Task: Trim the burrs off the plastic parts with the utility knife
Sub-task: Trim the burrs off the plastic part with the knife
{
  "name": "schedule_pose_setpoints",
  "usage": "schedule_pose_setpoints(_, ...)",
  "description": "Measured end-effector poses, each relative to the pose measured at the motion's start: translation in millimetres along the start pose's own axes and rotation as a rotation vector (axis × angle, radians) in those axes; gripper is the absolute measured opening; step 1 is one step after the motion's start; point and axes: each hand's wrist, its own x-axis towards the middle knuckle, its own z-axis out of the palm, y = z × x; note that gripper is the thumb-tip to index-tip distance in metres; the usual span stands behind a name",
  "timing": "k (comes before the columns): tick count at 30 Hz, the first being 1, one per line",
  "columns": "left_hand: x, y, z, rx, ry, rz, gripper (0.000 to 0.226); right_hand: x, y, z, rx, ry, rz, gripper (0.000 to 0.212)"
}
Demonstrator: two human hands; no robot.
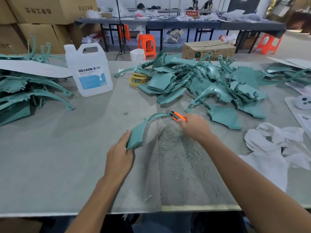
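**Head view: burr trimming under way on one curved part**

The left hand (120,152) grips the wide end of a curved teal plastic part (139,133), held over the table (67,165). The right hand (195,127) is closed round an orange utility knife (178,116), whose black tip meets the part's narrow far end. A drift of fine shavings (176,148) between the forearms suggests that a good deal of trimming is already done. A large heap of teal parts (202,81) lies beyond the knife, and a second stack (25,91) sits at the far left. Which of the two is finished cannot be told, so much work probably remains. The table is covered with grey matting and also carries a white jug (90,71), yellow rings (138,79) and white cloths (277,145). Behind it stand cardboard cartons (42,10), orange stools (146,44) and long dark tables (168,23) strewn with goods.
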Motion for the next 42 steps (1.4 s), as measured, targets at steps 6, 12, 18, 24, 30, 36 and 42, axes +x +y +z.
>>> schedule_pose_setpoints(6, -1, -2, -1, -0.011, -0.010, -0.007, 0.057, 13, 8, -16, -0.089, -0.104, 0.214, 0.030)
schedule_pose_setpoints(12, -3, 1, -1, -0.013, 0.008, -0.006, 0.058, -14, 9, -16, 0.119, 0.059, 0.192, 0.034)
schedule_pose_setpoints(18, -2, 0, 0, -0.020, 0.035, -0.042, 0.059, -89, -34, 8, 0.679, -0.022, -0.141, 0.012)
schedule_pose_setpoints(24, -1, -1, 1, -0.017, 0.025, -0.050, 0.054, -118, -44, 17, 0.619, -0.166, -0.331, 0.015)
schedule_pose_setpoints(30, 0, -4, 2, -0.036, 0.020, -0.052, 0.045, -118, -39, 20, 0.546, -0.178, -0.384, 0.021)
schedule_pose_setpoints(36, -1, -2, 1, -0.023, 0.038, -0.049, 0.062, -81, -29, 22, 0.318, -0.003, -0.261, 0.027)
schedule_pose_setpoints(42, -2, -2, 0, -0.057, 0.037, -0.034, 0.060, -25, -20, 11, 0.080, 0.037, -0.054, 0.041)
